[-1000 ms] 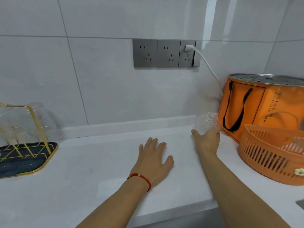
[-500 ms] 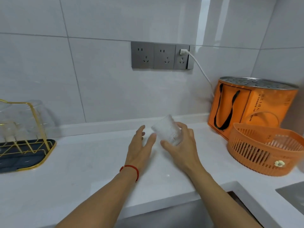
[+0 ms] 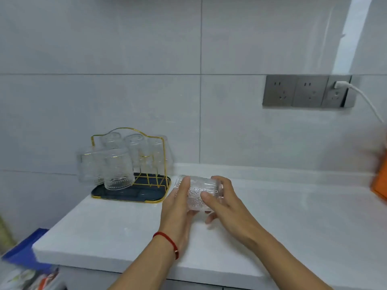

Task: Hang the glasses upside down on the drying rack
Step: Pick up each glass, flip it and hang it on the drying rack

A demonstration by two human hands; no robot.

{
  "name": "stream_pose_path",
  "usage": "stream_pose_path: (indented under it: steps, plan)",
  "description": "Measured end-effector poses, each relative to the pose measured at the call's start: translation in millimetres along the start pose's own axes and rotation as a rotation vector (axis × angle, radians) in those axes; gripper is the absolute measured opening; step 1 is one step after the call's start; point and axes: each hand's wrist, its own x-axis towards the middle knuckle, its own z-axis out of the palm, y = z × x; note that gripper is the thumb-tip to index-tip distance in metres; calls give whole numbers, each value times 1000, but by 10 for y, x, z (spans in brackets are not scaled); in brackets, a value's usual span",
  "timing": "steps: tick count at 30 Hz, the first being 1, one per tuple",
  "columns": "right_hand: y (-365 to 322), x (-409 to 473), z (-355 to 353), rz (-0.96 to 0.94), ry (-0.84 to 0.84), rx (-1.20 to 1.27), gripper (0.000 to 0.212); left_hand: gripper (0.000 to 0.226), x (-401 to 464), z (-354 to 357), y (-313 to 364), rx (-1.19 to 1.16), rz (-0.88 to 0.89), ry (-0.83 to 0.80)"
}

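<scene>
A clear patterned glass lies on its side between both my hands, just above the white counter. My left hand grips its left end and my right hand wraps its right end. To the left stands the gold wire drying rack on a dark tray with a gold rim. Several clear glasses hang upside down on it. The held glass is just right of the tray's near corner.
The white counter ends at a left edge near a blue object. Grey wall sockets carry a white plug and cable. An orange object shows at the right border.
The view has swung left, bringing the rack close. The glass has gone from my right hand alone into both hands, and now lies sideways beside the tray.
</scene>
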Motion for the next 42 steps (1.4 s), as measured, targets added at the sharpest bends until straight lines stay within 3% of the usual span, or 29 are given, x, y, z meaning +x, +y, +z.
stream_pose_path:
  steps: [4, 6, 8, 11, 17, 23, 28, 42]
  plan:
    - [-302, 276, 289, -214, 21, -290, 67, 29, 8, -578, 348, 441, 175, 226]
    - [-504, 426, 327, -320, 47, -403, 64, 20, -9, -861, 423, 887, 330, 248]
    - [-718, 586, 325, -383, 70, -452, 64, 38, -1, -1096, 353, 1320, 388, 120]
    - [-1010, 837, 326, -416, 106, -519, 66, 64, 37, -1239, 177, 1572, 346, -74]
    - [-1296, 1238, 541, -400, 25, -770, 74, 75, 136, -1277, 78, 1657, 210, -119]
    - [-1268, 1434, 909, -328, -70, -925, 79, 75, 158, -1297, 63, 1681, 210, -116]
    - [-1153, 1499, 1133, -266, -125, -1072, 61, 73, 161, -1301, 55, 1689, 220, -112]
    - [-1061, 1417, 1177, -235, -115, -1115, 72, 68, 140, -1285, 68, 1676, 229, -111]
